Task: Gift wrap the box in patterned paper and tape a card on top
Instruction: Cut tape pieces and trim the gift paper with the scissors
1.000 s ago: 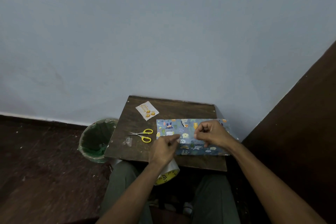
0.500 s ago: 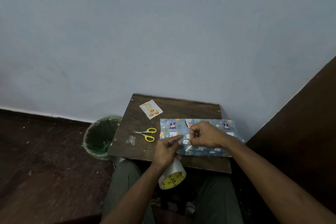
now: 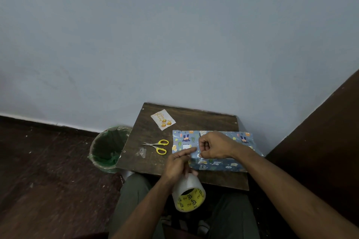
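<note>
Over the last second the clear roll of packing tape with a yellow printed core (image 3: pixel 189 194) has dropped lower and nearer the person's lap, while the left hand (image 3: pixel 179 163) went on holding it with its forefinger stretched out onto the wrapping. The right hand (image 3: pixel 214 146) has slid a little leftward along the top of the box wrapped in blue cartoon-patterned paper (image 3: pixel 217 149), its fingers curled and pinching at the paper where a strip of tape seems to run from the roll; whether that strip is already stuck down is too faint to tell. My reading is that a length of tape is being drawn out to fix the seam, so the wrapping is well on but not sealed, and the card step is still to come. The box lies on the right half of the small dark wooden table (image 3: pixel 149 161), near its front edge. Counted: 1 wrapped box, 1 tape roll, 1 white greeting card with gold lettering (image 3: pixel 163 119) lying apart at the back of the table, 1 pair of yellow-handled scissors (image 3: pixel 158 146), 1 crumpled scrap of clear tape (image 3: pixel 142 152) beside them, and 1 green-lined waste bin (image 3: pixel 108 148) on the floor at the left.
</note>
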